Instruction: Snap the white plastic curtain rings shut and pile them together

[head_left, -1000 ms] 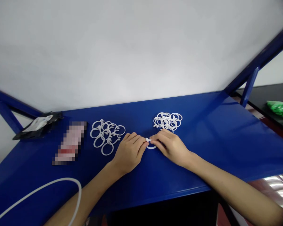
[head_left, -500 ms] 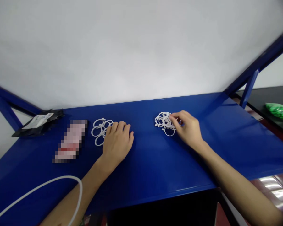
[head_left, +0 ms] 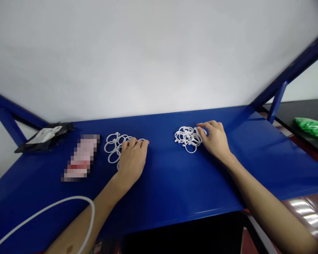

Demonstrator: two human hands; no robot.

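Note:
Two clusters of thin white plastic rings with small knobs lie on a blue tabletop. My left hand is over the right side of the left ring cluster, palm down with bent fingers. A white ring edge shows at its fingertips, while the palm hides other rings. At the right edge of the right ring cluster is my right hand. Its thumb and index finger close around a white ring there; the other fingers are curled.
A pixelated pinkish item lies left of the rings, with a black plastic package behind it. A white cable loops across the lower left, over my forearm. Blue frame bars flank the table. A green bag sits on a dark surface at right.
My left hand's fingers have drawn closer together, and a ring edge now shows by their tips. My right hand has shifted slightly right and up, with a ring visible between thumb and finger.

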